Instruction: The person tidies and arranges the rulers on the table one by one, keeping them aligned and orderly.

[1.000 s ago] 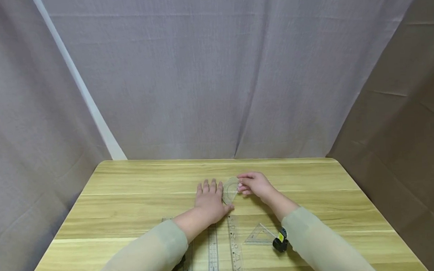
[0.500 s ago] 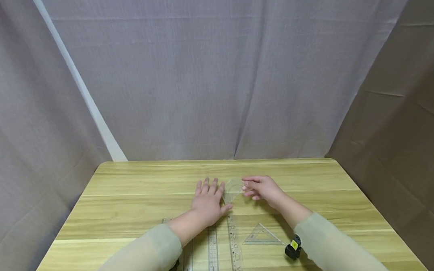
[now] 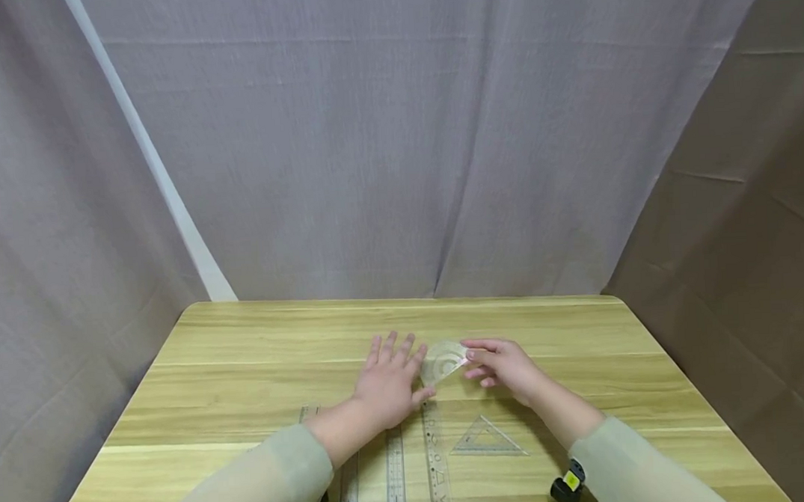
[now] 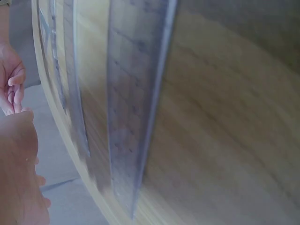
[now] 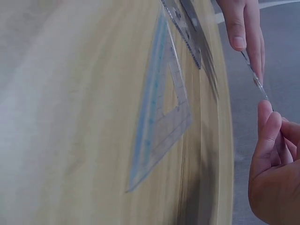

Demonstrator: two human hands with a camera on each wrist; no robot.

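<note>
A clear protractor (image 3: pixel 443 363) spans the gap between the two hands above the wooden table. My right hand (image 3: pixel 506 366) pinches its right corner between thumb and fingers, which the right wrist view shows edge-on. My left hand (image 3: pixel 385 388) has its fingers straight and spread, with the protractor's left edge at its index finger and thumb; whether it bears any weight I cannot tell. Nearer the person lie a clear stencil ruler (image 3: pixel 438 466), a middle straight ruler (image 3: pixel 394 476) and a left ruler (image 3: pixel 348 489), the last partly hidden by the left forearm.
A clear set square (image 3: pixel 487 438) lies flat to the right of the stencil ruler. The table (image 3: pixel 257 332) ends at grey curtains (image 3: pixel 345 171) at the back and sides. A black wrist camera (image 3: pixel 567 486) sits under the right sleeve.
The right hand has drawn rightward and a little toward the person, taking the protractor along and tilting it. The left hand has shifted slightly, its fingers still straight. Rulers and set square stay put.
</note>
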